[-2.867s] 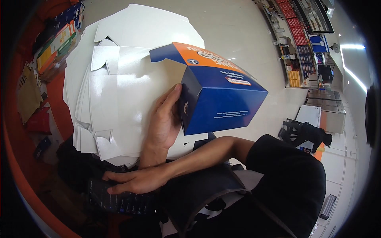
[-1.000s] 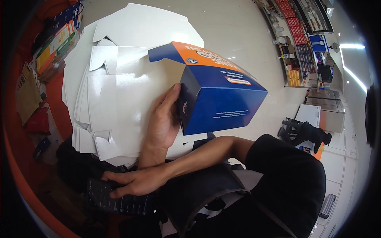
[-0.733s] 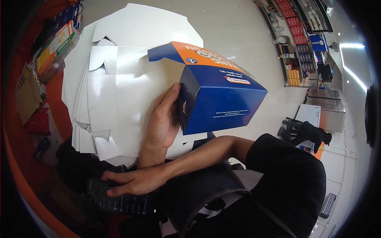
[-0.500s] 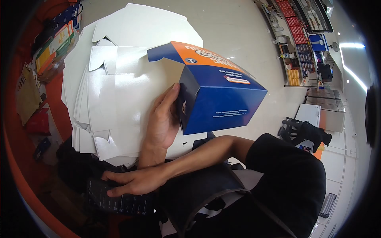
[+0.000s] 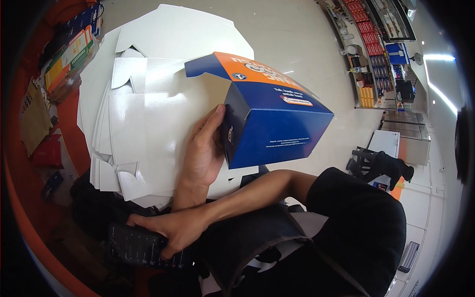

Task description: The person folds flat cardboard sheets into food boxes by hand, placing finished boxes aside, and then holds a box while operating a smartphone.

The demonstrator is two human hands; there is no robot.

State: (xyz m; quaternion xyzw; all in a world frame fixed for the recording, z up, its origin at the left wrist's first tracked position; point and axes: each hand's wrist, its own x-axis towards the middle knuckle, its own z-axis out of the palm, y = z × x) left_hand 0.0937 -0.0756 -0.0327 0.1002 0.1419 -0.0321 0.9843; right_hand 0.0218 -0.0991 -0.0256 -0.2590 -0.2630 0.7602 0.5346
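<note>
My left hand (image 5: 202,153) holds a blue and orange cardboard box (image 5: 282,131), its thumb against the box's near side and the other fingers hidden behind it. A flap at the box's left end stands open, showing the plain inside. My right arm crosses over my left forearm. At the lower left, my right hand (image 5: 180,230) is on a dark smartphone (image 5: 131,245) with a lit screen; one finger lies along its top edge and another bends over the screen. Behind the box lies a large stack of flat white die-cut cardboard blanks (image 5: 163,114).
Orange-red surfaces with printed packs (image 5: 69,62) and a brown paper item (image 5: 34,119) line the left. Shelves (image 5: 368,44) of red, blue and yellow boxes stand at the far right. A black stool (image 5: 383,166) is beside a white table.
On the phone, the lower finger of my right hand has pulled back to the right and curled. The box and my left hand have barely shifted.
</note>
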